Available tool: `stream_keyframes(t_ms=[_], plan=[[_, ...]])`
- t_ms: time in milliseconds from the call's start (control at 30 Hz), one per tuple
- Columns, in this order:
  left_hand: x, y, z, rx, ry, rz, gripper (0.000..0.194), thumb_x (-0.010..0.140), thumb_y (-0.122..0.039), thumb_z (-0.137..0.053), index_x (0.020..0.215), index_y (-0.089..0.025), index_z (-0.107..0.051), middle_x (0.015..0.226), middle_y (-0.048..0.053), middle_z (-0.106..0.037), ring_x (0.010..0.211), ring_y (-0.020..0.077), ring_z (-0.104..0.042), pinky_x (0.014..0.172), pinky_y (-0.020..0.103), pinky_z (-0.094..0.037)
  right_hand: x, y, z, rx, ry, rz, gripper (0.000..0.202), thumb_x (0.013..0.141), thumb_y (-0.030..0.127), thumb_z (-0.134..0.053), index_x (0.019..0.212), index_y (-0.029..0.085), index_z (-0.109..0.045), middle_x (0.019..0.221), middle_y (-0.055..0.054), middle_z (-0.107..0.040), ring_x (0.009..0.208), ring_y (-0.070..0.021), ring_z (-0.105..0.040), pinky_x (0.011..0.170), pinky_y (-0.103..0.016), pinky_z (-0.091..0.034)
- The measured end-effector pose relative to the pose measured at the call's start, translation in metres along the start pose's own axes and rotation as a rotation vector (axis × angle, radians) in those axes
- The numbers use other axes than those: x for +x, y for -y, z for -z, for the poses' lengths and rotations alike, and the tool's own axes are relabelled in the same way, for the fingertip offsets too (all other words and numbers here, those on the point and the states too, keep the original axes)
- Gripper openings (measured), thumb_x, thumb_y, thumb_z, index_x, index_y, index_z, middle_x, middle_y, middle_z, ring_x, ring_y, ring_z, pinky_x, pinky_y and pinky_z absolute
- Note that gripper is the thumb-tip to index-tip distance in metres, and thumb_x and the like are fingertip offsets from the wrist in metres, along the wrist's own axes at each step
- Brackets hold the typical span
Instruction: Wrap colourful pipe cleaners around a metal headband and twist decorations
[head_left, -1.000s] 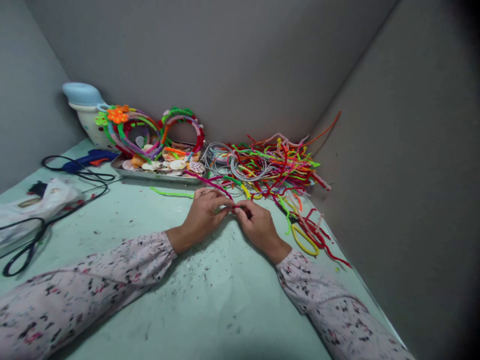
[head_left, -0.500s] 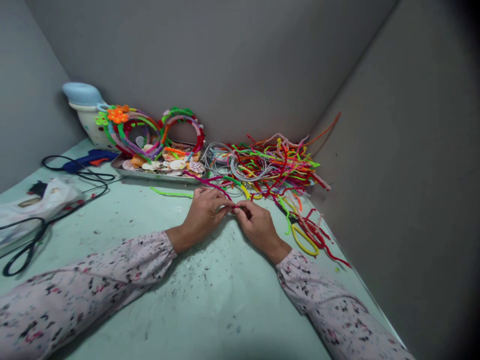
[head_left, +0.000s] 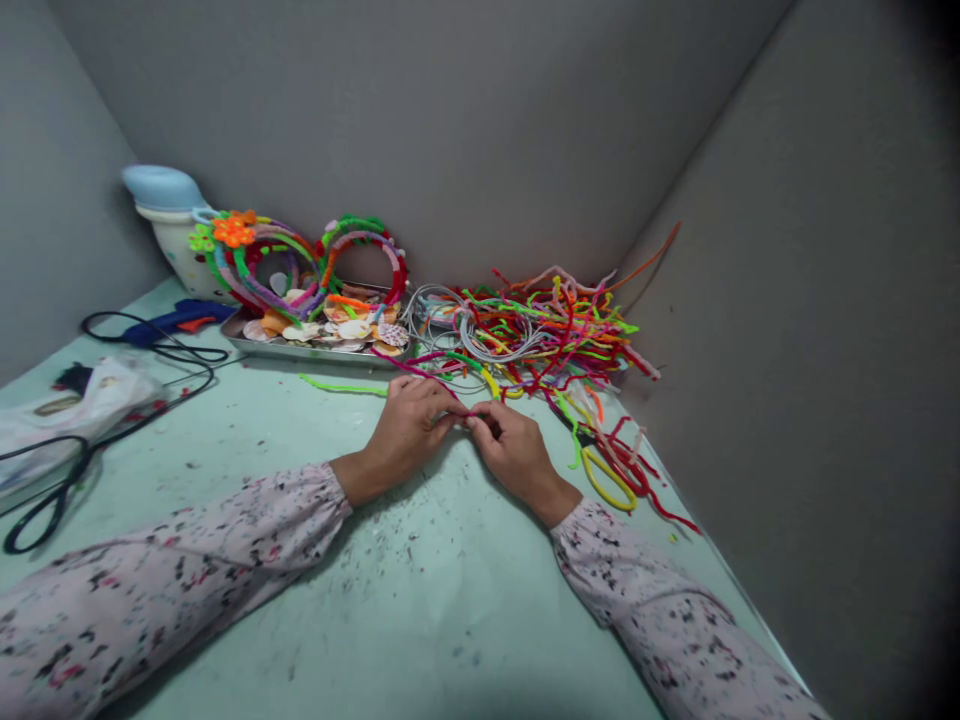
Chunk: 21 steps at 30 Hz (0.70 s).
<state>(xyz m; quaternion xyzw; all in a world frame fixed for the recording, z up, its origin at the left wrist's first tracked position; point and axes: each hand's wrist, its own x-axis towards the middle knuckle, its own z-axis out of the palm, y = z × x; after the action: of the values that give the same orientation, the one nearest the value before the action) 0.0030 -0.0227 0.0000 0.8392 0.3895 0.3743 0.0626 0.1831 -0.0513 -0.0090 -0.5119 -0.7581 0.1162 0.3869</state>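
A magenta pipe cleaner (head_left: 421, 372) runs from the tray's edge down to my fingertips. My left hand (head_left: 405, 428) pinches it between thumb and forefinger. Against those fingers, my right hand (head_left: 517, 452) is closed in a pinch on the same pipe cleaner; the tips of both hands nearly meet. Just behind the hands lies a thin wire hoop partly wrapped in green and yellow, its yellow part (head_left: 491, 385) showing beyond my right hand. A lime green pipe cleaner (head_left: 345, 388) lies flat to the left, its end hidden by my left hand.
Behind stands a metal tray (head_left: 300, 348) of shells (head_left: 352, 329) with wrapped headbands (head_left: 365, 232). To its right are coiled grey wires (head_left: 480, 345) and piled pipe cleaners (head_left: 592, 325). Yellow-handled scissors (head_left: 609, 480) lie right; a black cable (head_left: 56, 520) and plastic bag (head_left: 112, 395) left.
The magenta pipe cleaner has shifted slightly, its far end dropping a little. Both hands keep nearly the same place and pinch.
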Motion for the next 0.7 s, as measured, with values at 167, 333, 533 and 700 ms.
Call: stream_keyframes(t_ms=[167,333,533,700], plan=[[-0.0002,-0.0011,0.0013,0.033,-0.001,0.003,0.009,0.086,-0.023,-0.063,0.092,-0.023,-0.070,0.090,0.001,-0.068,0.090,0.0183,-0.058,0.088,0.038,-0.032,-0.0001,0.0002,0.0004,0.014,-0.007,-0.008,0.016,0.090,0.024,-0.054,0.098,0.019,-0.067,0.085,-0.003,-0.071,0.070,-0.0150,-0.062,0.065,-0.024,-0.043],[-0.0003,0.0003,0.0007,0.044,-0.017,-0.020,0.009,0.086,-0.023,-0.063,0.093,-0.024,-0.070,0.089,0.001,-0.068,0.089,0.0180,-0.059,0.088,0.037,-0.033,0.0004,0.0004,0.0008,0.008,-0.007,-0.004,0.016,0.090,0.025,-0.054,0.097,0.019,-0.067,0.084,-0.003,-0.071,0.070,-0.0149,-0.062,0.063,-0.024,-0.042],[-0.0004,0.0021,-0.0013,0.041,-0.014,-0.025,0.008,0.086,-0.022,-0.064,0.091,-0.023,-0.070,0.089,0.001,-0.069,0.089,0.0181,-0.059,0.089,0.038,-0.032,0.0003,-0.0003,-0.0002,0.017,-0.007,-0.006,0.015,0.090,0.024,-0.055,0.097,0.019,-0.067,0.086,-0.003,-0.071,0.070,-0.0148,-0.062,0.064,-0.024,-0.043],[0.0002,0.0006,0.0004,0.035,0.034,-0.013,0.008,0.087,-0.022,-0.063,0.091,-0.023,-0.070,0.088,0.001,-0.068,0.089,0.0186,-0.058,0.089,0.039,-0.031,-0.0002,-0.0013,-0.0006,0.016,-0.004,0.005,0.014,0.090,0.024,-0.054,0.097,0.019,-0.066,0.088,-0.003,-0.071,0.073,-0.0154,-0.062,0.065,-0.025,-0.043]])
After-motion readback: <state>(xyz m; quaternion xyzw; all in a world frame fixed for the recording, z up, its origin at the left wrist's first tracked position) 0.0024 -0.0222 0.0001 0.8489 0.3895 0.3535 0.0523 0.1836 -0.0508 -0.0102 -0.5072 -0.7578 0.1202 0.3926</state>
